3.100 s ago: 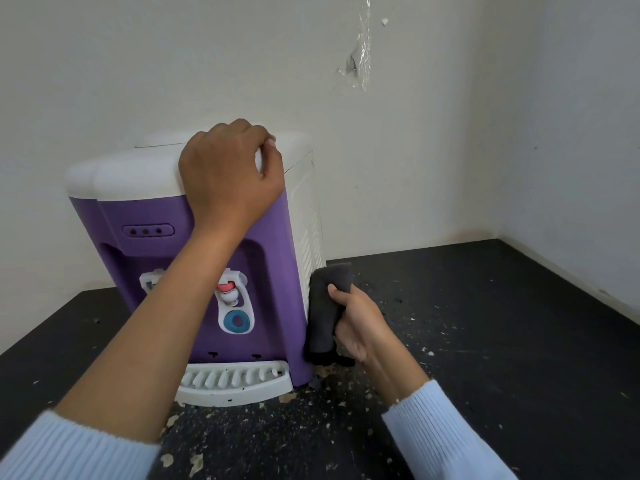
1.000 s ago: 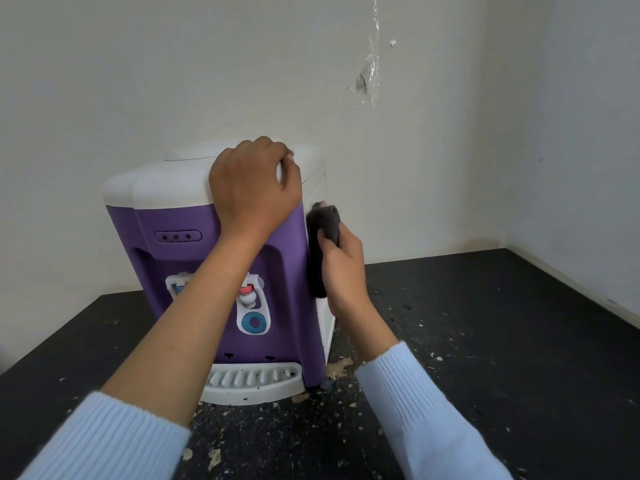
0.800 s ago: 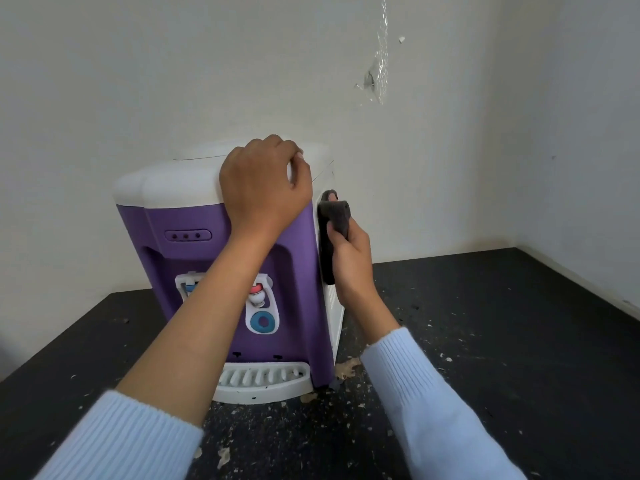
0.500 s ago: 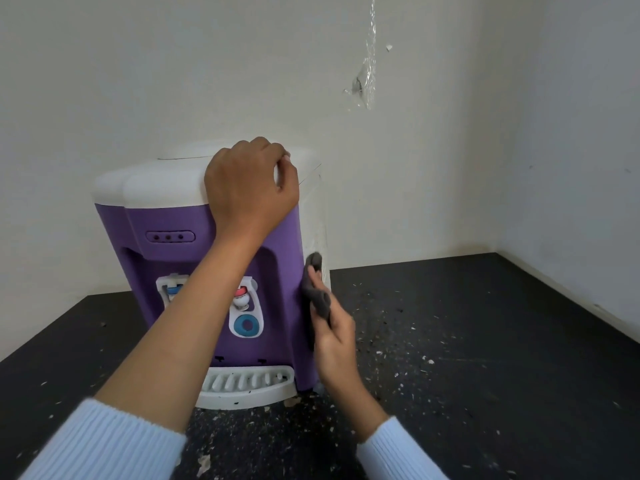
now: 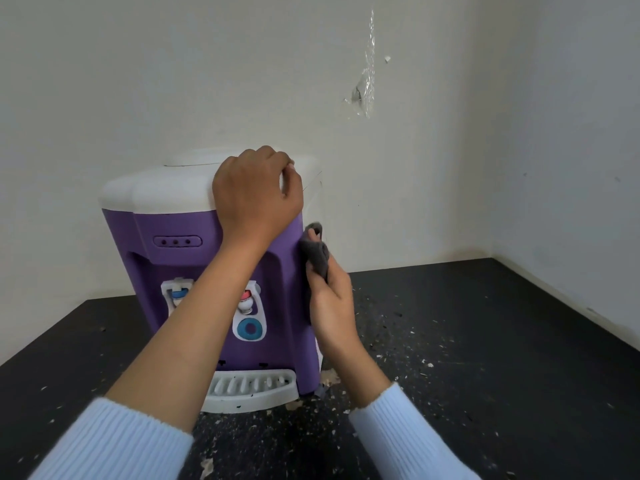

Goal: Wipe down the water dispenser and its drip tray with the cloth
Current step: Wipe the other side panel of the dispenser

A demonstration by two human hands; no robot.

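- Evidently the white slotted plastic drip tray (image 5: pixel 250 393), low in the centre of the frame on the speckled black desk (image 5: pixel 485 341), is not yet wiped. Dark specks sit on its lip, and pale flakes litter the desk around it.
- Just above and to the right, the right hand (image 5: pixel 332 306) grips a bunched dark grey cloth (image 5: pixel 318 254). Its fingers (image 5: pixel 312 233) are curled round the wad and press it against the machine's right side, about mid-height.
- The cloth's long axis runs roughly up and down along that side edge.
- The purple-and-white plastic water dispenser (image 5: pixel 180 220) stands upright at centre left, long axis vertical, with its tap face turned toward the camera.
- On its white top the left hand (image 5: pixel 256 192) holds on, fingers (image 5: pixel 273 157) curled over the far edge, apparently steadying it.
- By my judgement, the side panel is the step in hand and the tray is left to do. Whether the front, top and other sides are done cannot be told.
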